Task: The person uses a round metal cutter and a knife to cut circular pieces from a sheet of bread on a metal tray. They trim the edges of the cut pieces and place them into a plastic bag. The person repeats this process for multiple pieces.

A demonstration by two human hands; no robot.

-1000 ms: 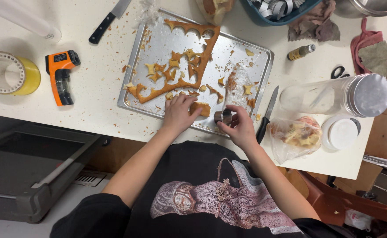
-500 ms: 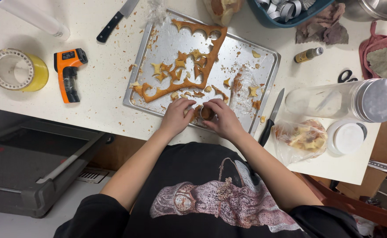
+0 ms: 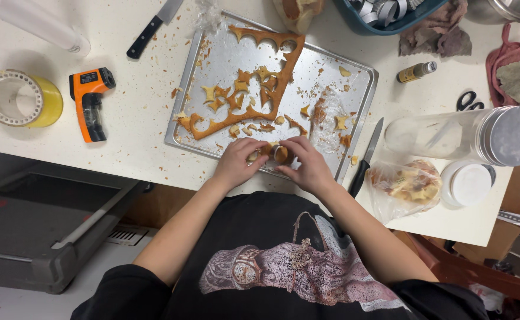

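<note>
Both hands together at near edge of baking tray (image 3: 360,77): left hand (image 3: 238,161), right hand (image 3: 307,165) pinching small round cake piece (image 3: 280,154) between fingertips

Small round golden-brown cake piece (image 3: 280,154), pinched between fingertips at near edge of tray (image 3: 355,77); ragged orange cut-out cake sheet (image 3: 254,83) lying flat across tray.

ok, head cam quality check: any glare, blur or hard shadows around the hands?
Head view: sharp overall, no motion blur on the left hand or right hand; the baking tray shows a soft sheen, not blown out; the small cake piece between the fingers is partly hidden; shadows are soft; edges bow slightly from the wide lens.
</note>
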